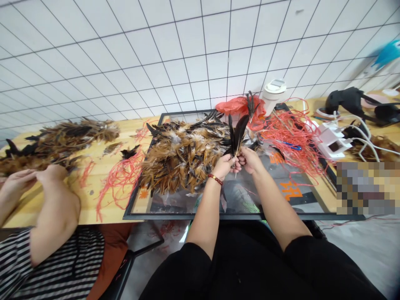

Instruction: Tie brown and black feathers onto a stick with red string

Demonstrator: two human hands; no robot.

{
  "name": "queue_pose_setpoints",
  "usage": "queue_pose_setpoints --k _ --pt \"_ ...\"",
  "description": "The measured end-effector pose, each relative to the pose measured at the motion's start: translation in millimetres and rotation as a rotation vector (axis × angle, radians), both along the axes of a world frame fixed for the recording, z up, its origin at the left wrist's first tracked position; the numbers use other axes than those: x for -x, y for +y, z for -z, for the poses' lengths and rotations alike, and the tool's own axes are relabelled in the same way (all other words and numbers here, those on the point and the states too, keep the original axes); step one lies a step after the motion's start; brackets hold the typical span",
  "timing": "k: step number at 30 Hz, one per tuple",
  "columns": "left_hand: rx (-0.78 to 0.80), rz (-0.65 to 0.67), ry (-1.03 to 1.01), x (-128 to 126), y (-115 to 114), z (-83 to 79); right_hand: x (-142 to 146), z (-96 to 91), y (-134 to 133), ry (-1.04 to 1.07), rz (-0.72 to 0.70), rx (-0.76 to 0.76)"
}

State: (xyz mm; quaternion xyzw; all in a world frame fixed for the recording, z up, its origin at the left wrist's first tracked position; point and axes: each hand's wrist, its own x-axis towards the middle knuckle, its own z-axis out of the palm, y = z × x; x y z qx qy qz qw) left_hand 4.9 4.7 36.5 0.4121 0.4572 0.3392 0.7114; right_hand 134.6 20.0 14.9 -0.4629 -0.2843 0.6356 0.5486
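Note:
A small bunch of dark feathers (238, 132) stands upright between my hands, quills pointing down. My left hand (225, 166), with a beaded bracelet at its wrist, is closed around the quill ends. Close beside it, my right hand (249, 161) pinches at the same quills, its fingertips near the left ones. Whether a strand is between the fingers is too small to see. Just left of my hands spreads a large pile of brown and black feathers (184, 156). To their right lies a tangle of red plastic string (290, 135).
The black-framed glass panel (200, 216) lies on the wooden table. A red plastic bag (239, 106) and white canister (274, 96) stand by the tiled wall. White chargers with cables (333, 139) are at right. At left, a co-worker's hands (34, 179) are near another feather pile (71, 135).

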Motion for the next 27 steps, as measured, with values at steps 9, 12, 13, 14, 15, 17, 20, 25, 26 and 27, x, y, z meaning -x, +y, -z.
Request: queue_pose_setpoints --k 9,12,13,14,15,17,20,25,26,27 --pt "-0.031 -0.010 -0.005 -1.0 0.0 2.3 0.4 -1.1 -2.8 -0.020 -0.135 0.018" --pt "-0.072 -0.112 0.028 -3.4 1.7 3.2 -0.4 -1.0 -0.4 0.003 -0.031 -0.041" --pt "-0.084 -0.159 0.037 -4.0 2.4 3.0 -1.5 -1.0 0.9 0.012 0.027 -0.068" --pt "-0.091 -0.209 0.040 -4.3 3.1 2.5 -2.9 -1.1 2.4 0.018 0.098 -0.096" --pt "-0.094 -0.258 0.036 -4.4 3.7 1.6 -4.5 -1.1 3.9 0.023 0.180 -0.123" --pt "-0.081 -0.343 0.013 -3.8 4.7 -0.9 -8.2 -1.4 6.7 0.030 0.356 -0.176" --pt "-0.034 -0.405 -0.044 -2.1 5.4 -4.5 -11.9 -2.9 8.7 -0.009 0.512 -0.247" --pt "-0.008 -0.401 -0.119 -0.6 5.4 -5.6 -7.8 -7.3 4.0 -0.243 0.445 -0.333" --pt "-0.009 -0.394 -0.117 -0.7 5.1 -5.5 -6.0 -8.0 2.4 -0.292 0.428 -0.354" --pt "-0.009 -0.380 -0.113 -1.0 4.7 -5.4 -4.2 -8.4 0.7 -0.339 0.410 -0.376"
